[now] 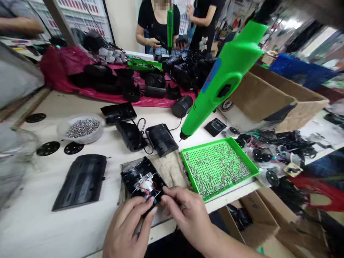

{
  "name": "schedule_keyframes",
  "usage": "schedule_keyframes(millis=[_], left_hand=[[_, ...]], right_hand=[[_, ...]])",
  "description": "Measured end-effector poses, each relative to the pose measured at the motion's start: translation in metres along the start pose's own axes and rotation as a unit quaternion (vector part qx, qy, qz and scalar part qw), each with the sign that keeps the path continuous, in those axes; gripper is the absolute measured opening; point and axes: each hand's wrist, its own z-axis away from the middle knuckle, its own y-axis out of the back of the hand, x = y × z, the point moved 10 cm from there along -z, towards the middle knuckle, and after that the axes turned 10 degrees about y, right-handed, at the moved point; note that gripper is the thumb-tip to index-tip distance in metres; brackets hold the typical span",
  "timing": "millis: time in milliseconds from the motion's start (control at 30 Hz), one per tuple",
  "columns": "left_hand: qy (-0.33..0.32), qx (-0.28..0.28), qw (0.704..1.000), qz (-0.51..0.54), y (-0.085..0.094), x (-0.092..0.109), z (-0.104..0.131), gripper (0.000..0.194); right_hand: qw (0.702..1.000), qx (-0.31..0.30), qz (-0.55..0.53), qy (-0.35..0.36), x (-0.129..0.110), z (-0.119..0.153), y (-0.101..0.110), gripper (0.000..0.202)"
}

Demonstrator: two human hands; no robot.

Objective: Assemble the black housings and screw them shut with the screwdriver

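An open black housing [131,175] with a silvery motor, red wires and a bit of blue lies on a cloth at the table's front edge. My left hand [131,224] has its fingers closed on the housing's near edge. On its right side, my right hand [185,211] pinches at the near right corner, thumb and forefinger close together; what lies between them is too small to make out. A green electric screwdriver [212,82] hangs tip down above the back left corner of a green tray of screws [188,172].
A curved black cover [82,182] and a bowl of screws [80,129] are at the left. Black casings [162,139] lie behind the housing. Cardboard boxes [290,107] stand at the right. Across the table, a person [158,21] holds black parts.
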Motion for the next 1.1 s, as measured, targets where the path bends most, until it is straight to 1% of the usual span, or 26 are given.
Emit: schedule_keyframes(millis=[67,133,233,300,367,500,567,633,700,800,867,933,1000,1033,1100], left_hand=[[0.003,-0.005,1.000,0.007,-0.001,0.002,-0.002,0.017],[0.008,-0.008,1.000,0.010,-0.001,0.003,-0.003,0.016],[0.017,-0.011,1.000,0.009,-0.002,0.003,-0.004,0.016],[0.019,-0.009,1.000,0.004,-0.002,0.002,-0.003,0.016],[0.022,-0.007,1.000,0.002,-0.001,0.001,-0.002,0.016],[0.026,-0.008,1.000,0.004,-0.002,-0.001,-0.004,0.015],[0.026,-0.004,1.000,0.011,-0.001,0.000,-0.007,0.013],[0.025,0.008,1.000,0.017,0.002,0.001,-0.011,0.012],[0.018,0.022,0.999,0.015,0.004,0.004,-0.013,0.013],[0.011,0.023,1.000,0.002,0.004,0.006,-0.013,0.014],[0.030,0.017,0.999,0.007,0.003,0.002,-0.010,0.014],[0.063,0.008,0.998,0.022,0.002,-0.005,-0.008,0.014],[0.078,0.004,0.996,0.033,0.001,-0.008,-0.006,0.013],[0.075,0.005,0.997,0.036,0.002,-0.007,-0.006,0.012],[0.062,0.008,0.997,0.041,0.003,-0.003,-0.007,0.011]], right_hand=[[0.999,0.015,0.024,0.029,-0.005,0.002,0.000,0.020],[0.996,0.016,0.054,0.064,-0.012,0.004,-0.002,0.021],[0.986,-0.007,0.109,0.129,-0.022,0.005,-0.003,0.026],[0.971,-0.036,0.168,0.164,-0.028,0.004,-0.002,0.026],[0.948,-0.086,0.235,0.198,-0.034,0.001,-0.003,0.027],[0.881,-0.206,0.340,0.256,-0.045,-0.001,-0.015,0.035],[0.854,-0.231,0.377,0.273,-0.048,0.003,-0.021,0.041],[0.842,-0.229,0.399,0.280,-0.048,0.007,-0.026,0.046],[0.848,-0.218,0.393,0.281,-0.047,0.011,-0.028,0.046],[0.878,-0.214,0.343,0.257,-0.041,0.008,-0.021,0.035],[0.903,-0.222,0.299,0.217,-0.035,-0.002,-0.012,0.030],[0.917,-0.220,0.278,0.183,-0.031,-0.018,-0.002,0.029],[0.916,-0.213,0.293,0.174,-0.032,-0.035,0.004,0.026],[0.909,-0.215,0.310,0.176,-0.032,-0.043,0.003,0.023],[0.888,-0.237,0.343,0.193,-0.034,-0.054,-0.004,0.012]])
